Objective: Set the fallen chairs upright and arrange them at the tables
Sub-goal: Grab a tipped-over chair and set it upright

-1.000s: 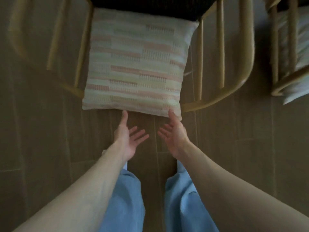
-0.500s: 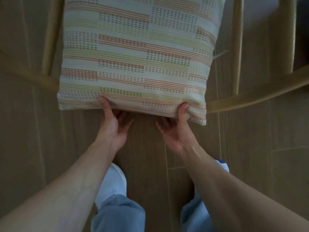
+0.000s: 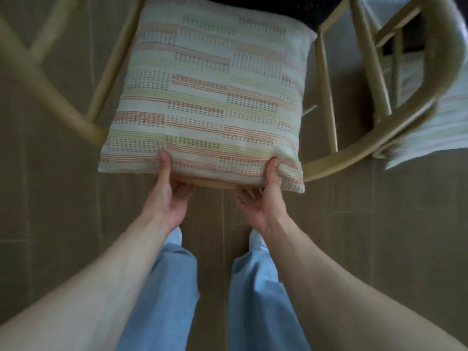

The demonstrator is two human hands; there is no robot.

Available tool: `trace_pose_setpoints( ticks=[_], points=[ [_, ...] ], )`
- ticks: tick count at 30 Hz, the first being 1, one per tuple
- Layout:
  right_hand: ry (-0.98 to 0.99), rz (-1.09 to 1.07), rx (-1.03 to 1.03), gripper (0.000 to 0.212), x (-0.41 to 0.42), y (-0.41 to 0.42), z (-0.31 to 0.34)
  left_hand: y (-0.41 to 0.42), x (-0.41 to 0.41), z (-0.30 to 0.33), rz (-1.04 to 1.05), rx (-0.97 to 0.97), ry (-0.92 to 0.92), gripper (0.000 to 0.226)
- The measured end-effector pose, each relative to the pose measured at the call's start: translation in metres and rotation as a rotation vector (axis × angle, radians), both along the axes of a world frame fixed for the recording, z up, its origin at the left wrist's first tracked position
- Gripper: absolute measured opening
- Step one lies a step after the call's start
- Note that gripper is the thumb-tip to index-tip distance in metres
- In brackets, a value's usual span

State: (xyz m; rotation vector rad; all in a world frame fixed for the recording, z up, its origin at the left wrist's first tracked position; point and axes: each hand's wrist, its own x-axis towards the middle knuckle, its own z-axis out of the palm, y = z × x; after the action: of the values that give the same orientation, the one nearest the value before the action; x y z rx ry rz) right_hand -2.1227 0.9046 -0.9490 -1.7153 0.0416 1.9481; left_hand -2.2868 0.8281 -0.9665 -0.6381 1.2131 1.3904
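A pale wooden chair (image 3: 359, 145) with a curved back rail stands in front of me, seen from above. A striped cream, orange and green cushion (image 3: 210, 97) leans over its back rail and seat. My left hand (image 3: 168, 196) grips the cushion's near edge, thumb on top and fingers underneath against the wooden rail. My right hand (image 3: 263, 198) holds the same edge further right in the same way. The chair's dark seat (image 3: 278, 3) shows at the top.
A second wooden chair (image 3: 395, 59) with a pale cushion (image 3: 430, 127) stands close on the right. The floor is brown tile (image 3: 50, 224). My legs in light blue trousers and white shoes are directly below the hands.
Both hands went from open, reaching toward the cushion, to gripping its near edge together with the chair rail. The view has pulled back, and the chair's rail now shows under the cushion.
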Motion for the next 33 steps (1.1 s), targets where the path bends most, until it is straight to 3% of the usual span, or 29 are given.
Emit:
trace_pose_setpoints(
  ticks=[6,10,16,20,24,33],
  points=[
    [-0.209,0.025,-0.105,0.093,0.011,0.018,0.162,0.014,0.027,0.168,0.053,-0.119,-0.014,0.080],
    [-0.272,0.018,-0.098,0.085,0.020,0.050,0.257,0.041,0.042,0.264,0.044,-0.182,-0.023,0.083],
    [-0.280,0.066,-0.053,0.066,0.023,0.125,0.356,0.110,0.058,0.358,0.022,-0.248,-0.009,0.088],
    [-0.178,0.155,-0.059,0.050,0.012,0.174,0.393,0.161,0.041,0.395,-0.003,-0.273,0.038,0.084],
    [-0.153,0.276,-0.017,0.049,-0.013,0.223,0.419,0.208,0.008,0.426,-0.019,-0.239,0.086,0.078],
    [-0.307,0.261,0.129,0.047,-0.096,0.356,0.423,0.343,-0.078,0.456,-0.074,-0.172,0.237,0.065]
  ],
)
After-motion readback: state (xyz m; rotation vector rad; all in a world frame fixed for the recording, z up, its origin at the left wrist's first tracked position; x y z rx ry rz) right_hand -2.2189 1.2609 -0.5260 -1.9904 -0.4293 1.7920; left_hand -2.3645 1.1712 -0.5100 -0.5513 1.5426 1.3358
